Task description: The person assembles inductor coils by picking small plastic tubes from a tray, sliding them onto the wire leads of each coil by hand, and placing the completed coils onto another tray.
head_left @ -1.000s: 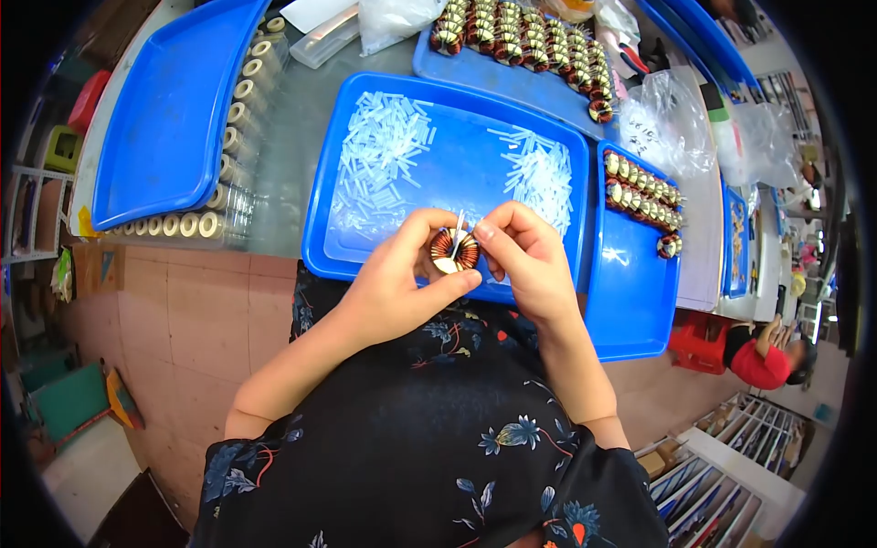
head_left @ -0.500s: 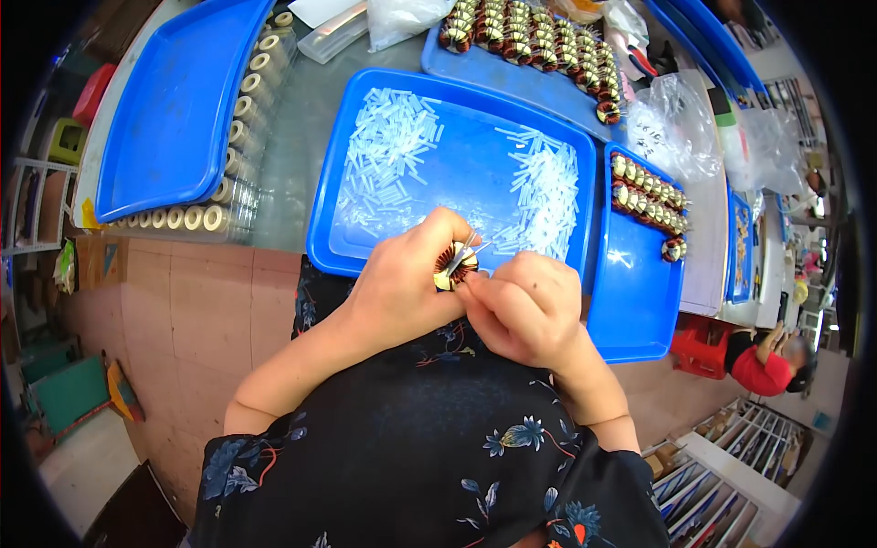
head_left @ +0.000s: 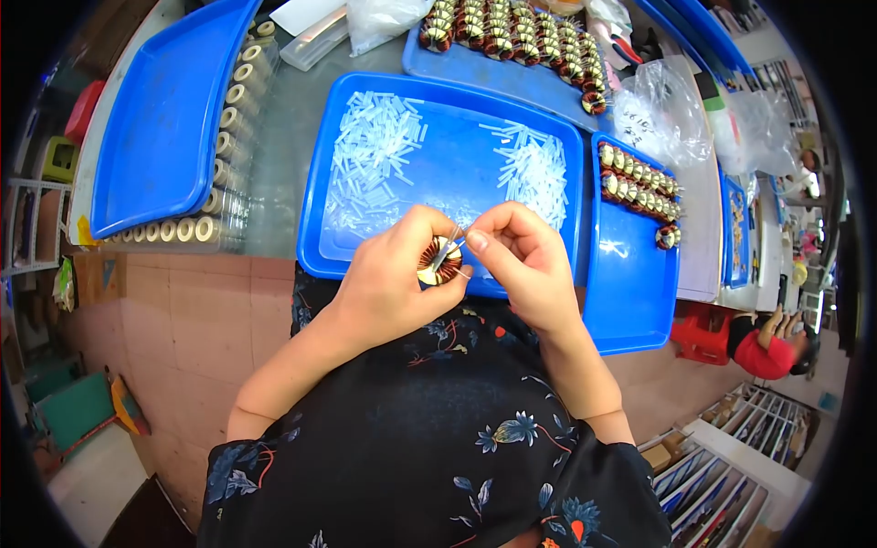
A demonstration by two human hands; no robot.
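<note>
Clamped between the thumb and curled fingers of the left hand (head_left: 388,279) is a copper-wire coil (head_left: 448,272), held above the near edge of the middle tray (head_left: 457,137). Wire ends stick out of the coil toward one o'clock, and a pale sliver lies across its face (too small to say what it is). Just beside it, at two o'clock, the right hand (head_left: 530,269) brings thumb and forefinger close to the wire ends; whether those fingertips are closed on anything, I cannot tell.

Now from left to right, with clock directions taken from the coil. At ten o'clock a blue tray (head_left: 164,119) lies at a slant on the table (head_left: 294,128), with pale rings (head_left: 185,229) lined up along its right and near edges. At eleven o'clock, inside the middle tray, is a loose heap of short clear tubes (head_left: 375,142); a second heap (head_left: 534,173) lies between one and two. Beyond the tray, between twelve and one, rows of finished-looking coils (head_left: 498,41) stand on another blue tray (head_left: 512,78). At two o'clock is a crumpled plastic bag (head_left: 662,114). At three, a narrow tray (head_left: 635,292) holds more coils (head_left: 639,190) toward its far end. Farther off, past three, are a red stool (head_left: 702,333) and a person in a red top (head_left: 766,354).
</note>
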